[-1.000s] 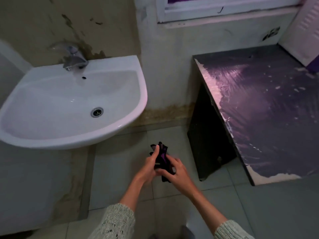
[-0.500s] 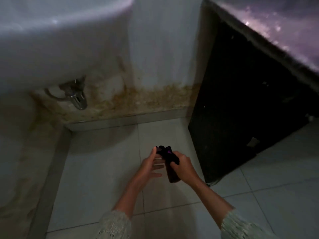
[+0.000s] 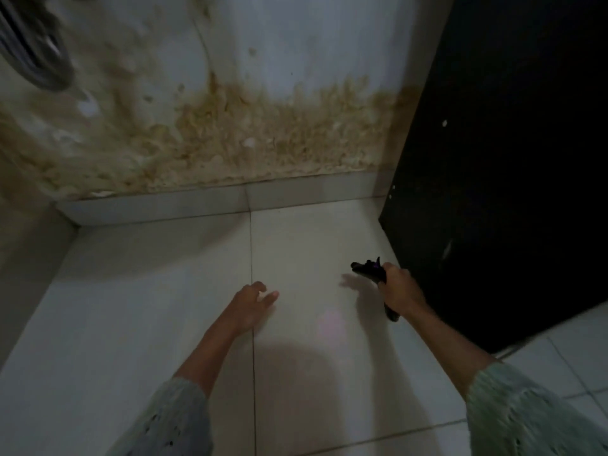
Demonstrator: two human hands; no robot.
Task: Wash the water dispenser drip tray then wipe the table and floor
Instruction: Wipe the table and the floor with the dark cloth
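Right hand (image 3: pixel 399 289) is clenched around a dark, crumpled cloth (image 3: pixel 370 269), seemingly purple-tinged in the dim light, just above the pale tiled floor (image 3: pixel 148 291). Left hand (image 3: pixel 251 304) hovers empty, fingers loosely spread, well apart from the cloth.

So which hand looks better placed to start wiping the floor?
The right hand: it already grips the dark cloth just above the floor tiles. The left hand is open and holds nothing.
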